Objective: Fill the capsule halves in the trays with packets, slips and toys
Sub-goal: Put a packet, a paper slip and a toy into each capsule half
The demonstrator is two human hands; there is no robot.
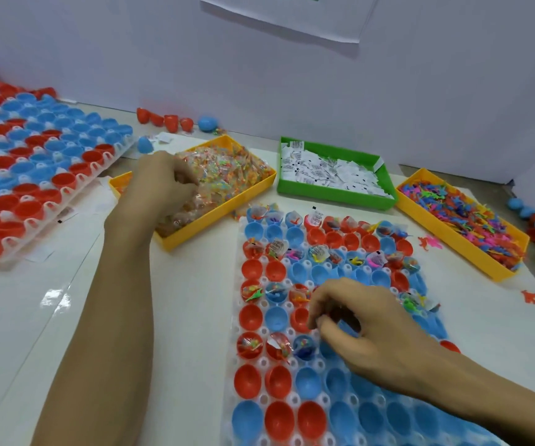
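Clear packets of coloured bits fill the yellow bin, and the left hand digs into them with curled fingers, apparently pinching one. The right hand hovers over the near tray of red and blue capsule halves, fingertips bunched around something small, too blurred to name. Beyond sit a green bin of white slips and a second yellow bin of toys.

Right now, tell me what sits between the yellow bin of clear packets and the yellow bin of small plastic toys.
In the head view, the green bin of white paper slips sits between them.
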